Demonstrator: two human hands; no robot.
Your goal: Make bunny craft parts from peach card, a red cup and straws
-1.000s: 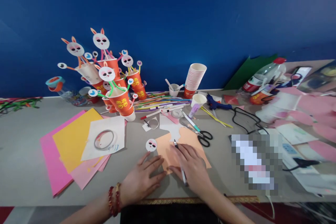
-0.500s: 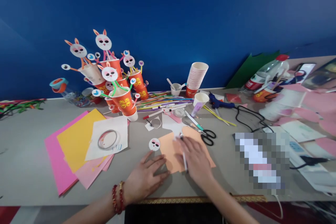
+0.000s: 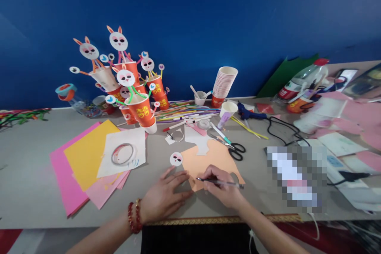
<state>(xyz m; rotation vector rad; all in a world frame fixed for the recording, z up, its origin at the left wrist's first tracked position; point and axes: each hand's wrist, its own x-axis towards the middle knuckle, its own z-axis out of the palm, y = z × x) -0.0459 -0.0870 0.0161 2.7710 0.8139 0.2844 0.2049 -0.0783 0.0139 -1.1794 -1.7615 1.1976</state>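
The right hand (image 3: pixel 224 192) covers the near part of a pale orange sheet of paper (image 3: pixel 198 164), so whatever marks lie beneath the palm cannot be seen; a curved notch of grey shows beside its knuckles. Pixel blocks blur out a flat object (image 3: pixel 293 178) at the right, the heaped pink paper pieces (image 3: pixel 363 119) beyond are smeared, and the blades of the black-handled scissors (image 3: pixel 236 151) are hard to make out. Pinched between the right thumb and fingers, a slim black-and-clear pen (image 3: pixel 228 183) lies low over the orange sheet, its tip pointing left toward the other hand, its long axis almost crosswise and sloping slightly nearer at the tail; whether the tip touches the paper is unclear. The left hand (image 3: pixel 168 196) rests palm down with fingers spread, fingertips by the sheet's left edge, just nearer than a round white paper rabbit face (image 3: pixel 176 159). All this lies on a matte grey tabletop (image 3: pixel 26 166) edged with gold-patterned trim (image 3: pixel 202 220), against a plain deep-blue wall (image 3: pixel 190 20).
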